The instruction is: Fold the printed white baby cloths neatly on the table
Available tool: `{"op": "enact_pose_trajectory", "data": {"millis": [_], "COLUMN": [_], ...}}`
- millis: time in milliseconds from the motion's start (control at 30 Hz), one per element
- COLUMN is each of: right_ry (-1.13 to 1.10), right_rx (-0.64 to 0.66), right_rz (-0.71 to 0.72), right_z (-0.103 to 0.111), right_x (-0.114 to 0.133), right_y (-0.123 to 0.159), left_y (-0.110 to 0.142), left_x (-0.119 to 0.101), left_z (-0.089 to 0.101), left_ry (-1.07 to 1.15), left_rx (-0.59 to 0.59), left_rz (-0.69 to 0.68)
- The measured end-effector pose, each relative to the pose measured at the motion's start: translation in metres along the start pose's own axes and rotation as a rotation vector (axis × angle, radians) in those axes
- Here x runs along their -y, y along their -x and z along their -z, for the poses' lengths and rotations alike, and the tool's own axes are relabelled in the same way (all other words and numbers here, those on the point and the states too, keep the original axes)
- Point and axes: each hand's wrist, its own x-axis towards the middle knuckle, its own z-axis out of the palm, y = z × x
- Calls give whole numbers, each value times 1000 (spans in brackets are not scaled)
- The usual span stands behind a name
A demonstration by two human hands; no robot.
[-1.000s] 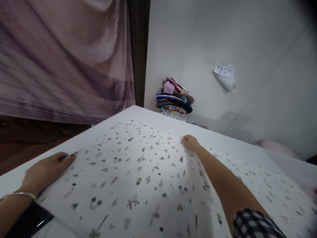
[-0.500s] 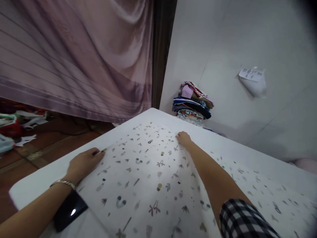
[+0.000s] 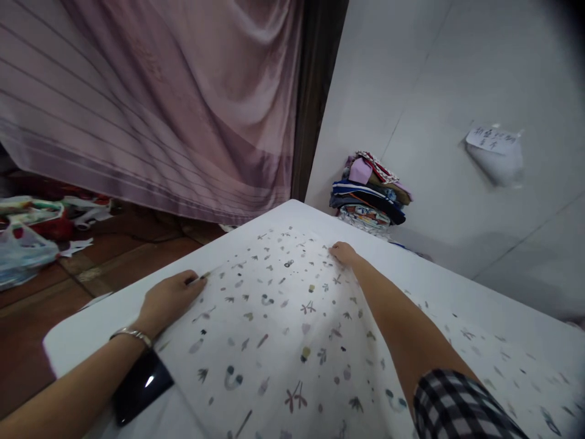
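Note:
A white fabric (image 3: 274, 329) printed with small leaves, rainbows and sprigs lies spread over the white table (image 3: 292, 213). My left hand (image 3: 171, 299), with a silver bracelet at the wrist, pinches the fabric's left edge. Farther off, my right hand (image 3: 342, 253) has its fingers closed on the fabric near its far right edge. Between the two hands the cloth lies fairly flat, with soft folds nearer me. Partly under my left wrist is a dark, glossy flat object (image 3: 142, 387), perhaps a phone.
A stack of folded cloth (image 3: 370, 192) stands by the wall behind the table. A pink curtain (image 3: 183, 110) hangs at the back left. Plastic bags (image 3: 22, 253) and scraps lie on the tiled floor (image 3: 123, 262). A paper note (image 3: 493, 140) is fixed to the wall.
The whole view has shifted slightly, so the table and both hands appear a little farther right. Both hands keep their hold on the fabric.

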Motion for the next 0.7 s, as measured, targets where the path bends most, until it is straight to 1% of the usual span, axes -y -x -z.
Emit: {"op": "enact_pose_trajectory", "data": {"millis": [167,367,500,700], "right_ry": [-3,10,21,48], "right_rx": [16,-73,-96,-96], "right_rz": [-13,-46,-6,50], "right_z": [1,-9,-13,-18], "right_x": [15,14,18,37], "right_y": [-9,-7,-6,-17], "left_y": [0,0,1,1], "left_x": [2,1,0,-1], "left_z": [-1,-1,-1,-2], "left_ry": [-6,-5,-7,-9], "left_rx": [5,5,-3,-11], "left_rz": [0,5,4,2]}}
